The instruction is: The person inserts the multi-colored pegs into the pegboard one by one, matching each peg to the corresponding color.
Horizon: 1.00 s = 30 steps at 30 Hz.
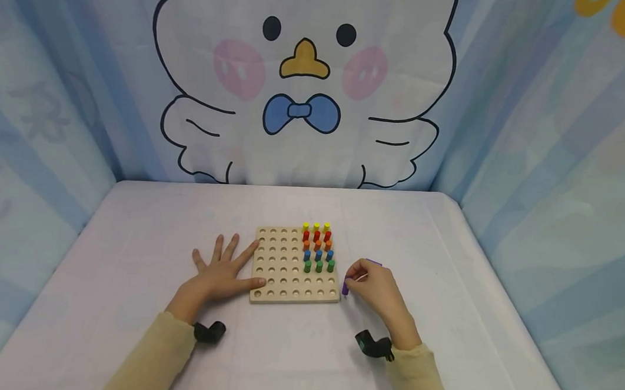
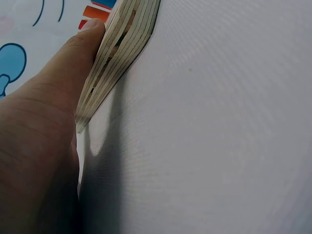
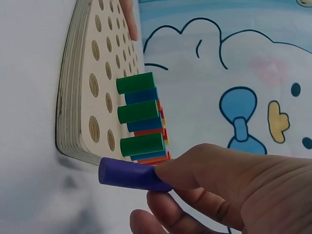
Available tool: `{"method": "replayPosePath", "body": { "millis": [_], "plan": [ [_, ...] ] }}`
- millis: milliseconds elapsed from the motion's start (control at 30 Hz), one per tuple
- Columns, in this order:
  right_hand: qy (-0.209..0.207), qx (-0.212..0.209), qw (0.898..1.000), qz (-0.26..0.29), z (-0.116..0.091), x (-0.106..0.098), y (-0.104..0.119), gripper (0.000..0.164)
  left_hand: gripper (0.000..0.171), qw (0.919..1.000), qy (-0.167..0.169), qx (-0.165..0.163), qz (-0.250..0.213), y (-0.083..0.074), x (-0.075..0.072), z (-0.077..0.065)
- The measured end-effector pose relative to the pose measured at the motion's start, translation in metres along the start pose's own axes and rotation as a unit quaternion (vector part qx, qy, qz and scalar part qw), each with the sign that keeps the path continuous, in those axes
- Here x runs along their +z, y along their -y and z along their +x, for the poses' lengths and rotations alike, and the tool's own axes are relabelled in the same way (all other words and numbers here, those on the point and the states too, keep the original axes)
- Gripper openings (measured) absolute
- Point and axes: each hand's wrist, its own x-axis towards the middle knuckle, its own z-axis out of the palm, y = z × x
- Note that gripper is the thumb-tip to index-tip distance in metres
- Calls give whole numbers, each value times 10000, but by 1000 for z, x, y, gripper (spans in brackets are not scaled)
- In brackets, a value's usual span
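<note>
A wooden pegboard [image 1: 297, 298] lies on the table. Yellow, red, orange, blue and green pegs [image 1: 318, 266] stand upright in rows of three at its far right; the other holes show bare. My left hand [image 1: 218, 279] spreads its fingers flat beside the board, with thumb [image 2: 90, 29] and index finger touching its left edge. Just off the front right corner, my right hand [image 1: 372, 286] pinches a purple peg [image 3: 131, 174] between thumb and fingers. That peg is clear of the holes, tilted in the head view. Part of the right fingers is hidden.
A thin purple thing [image 1: 374, 262] shows just behind the right hand, mostly hidden by it. White cloth covers the table [image 1: 278, 356]. Behind it hangs a curtain [image 1: 310, 154] with a cartoon bird, and curtains close both sides. Each wrist wears a small black camera [image 1: 373, 345].
</note>
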Motion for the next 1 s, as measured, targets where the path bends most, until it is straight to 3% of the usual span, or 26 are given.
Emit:
{"method": "replayPosePath", "body": {
  "millis": [400, 1000],
  "plan": [
    [-333, -34, 9991, 276, 10, 11, -2, 11, 108, 10000, 17, -24, 65, 2, 3, 3],
    [-582, 12, 9982, 115, 8, 12, 8, 10, 107, 10000, -12, -9, 88, 1, 3, 3]
  ]
}}
